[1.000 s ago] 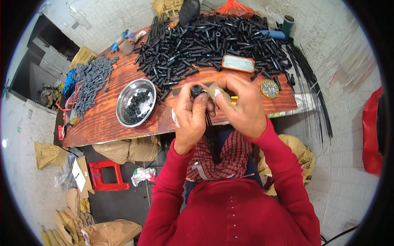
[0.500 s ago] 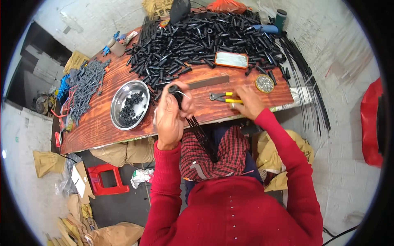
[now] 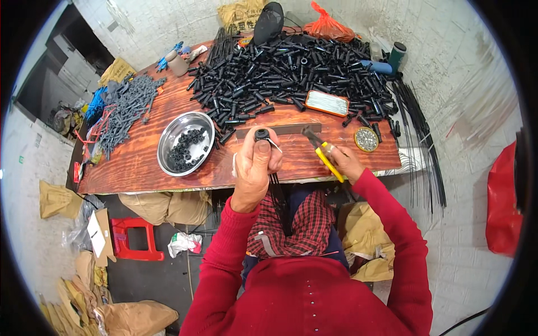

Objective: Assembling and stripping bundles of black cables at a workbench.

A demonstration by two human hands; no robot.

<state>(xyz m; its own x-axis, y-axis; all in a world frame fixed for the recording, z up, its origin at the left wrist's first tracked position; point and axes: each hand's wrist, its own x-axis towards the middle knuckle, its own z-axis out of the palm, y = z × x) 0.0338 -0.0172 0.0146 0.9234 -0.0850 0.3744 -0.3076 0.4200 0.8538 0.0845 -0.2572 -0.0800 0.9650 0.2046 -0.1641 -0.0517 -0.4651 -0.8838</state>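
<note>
Left hand [image 3: 251, 171], fingers closed around a black cylindrical part [image 3: 261, 134] above the wooden surface [image 3: 129, 176]; to its right, right hand [image 3: 347, 164], fingers wrapped around yellow-handled pliers [image 3: 325, 159]. Beyond, piled black tubes [image 3: 286, 73].

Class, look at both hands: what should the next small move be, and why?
Probably the right hand should bring the yellow-handled pincers to the pale strip and nip it: the strip juts out beside the black part gripped in the left hand, while the pincers are held but apart from it.
</note>
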